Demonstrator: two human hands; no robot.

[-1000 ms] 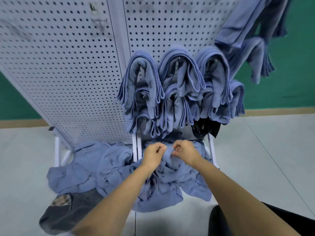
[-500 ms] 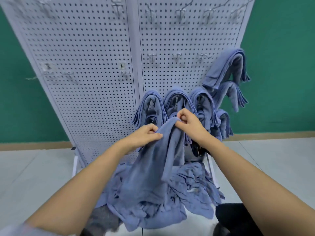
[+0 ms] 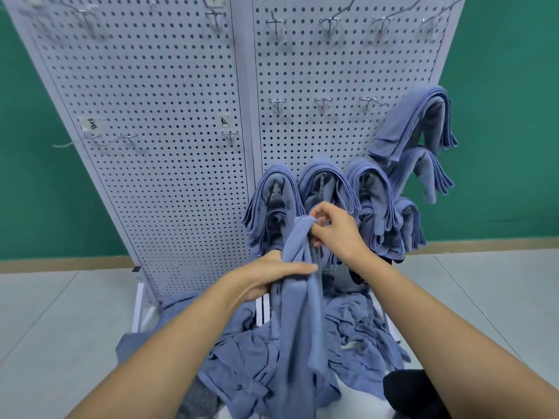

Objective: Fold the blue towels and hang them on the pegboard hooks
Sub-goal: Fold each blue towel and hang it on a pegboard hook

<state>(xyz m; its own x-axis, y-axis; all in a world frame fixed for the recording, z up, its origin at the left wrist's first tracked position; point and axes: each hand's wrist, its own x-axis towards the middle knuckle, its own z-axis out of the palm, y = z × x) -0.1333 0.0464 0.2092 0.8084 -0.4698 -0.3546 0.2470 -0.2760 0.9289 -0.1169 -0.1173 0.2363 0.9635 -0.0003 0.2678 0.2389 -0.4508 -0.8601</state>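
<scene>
A blue towel [image 3: 298,313] hangs lengthwise in front of the white pegboard [image 3: 169,122]. My right hand [image 3: 335,231] pinches its top edge. My left hand [image 3: 272,275] grips it lower down, fingers wrapped across the cloth. Folded blue towels [image 3: 325,182] hang over hooks on the lower right of the board, with two more stacked at the right edge [image 3: 414,125]. A heap of loose blue towels [image 3: 357,337] lies on the floor at the board's foot. Bare hooks [image 3: 323,102] sit in a row above the hung towels.
More bare hooks [image 3: 230,136] dot the left panel and the top row. The board stands on white legs [image 3: 137,306] on a grey floor before a green wall [image 3: 508,116]. A dark grey cloth [image 3: 199,400] and a black object [image 3: 405,388] lie beside the heap.
Both hands have lifted one towel out of the floor heap. My left hand has slid down the cloth while the right keeps the top edge raised.
</scene>
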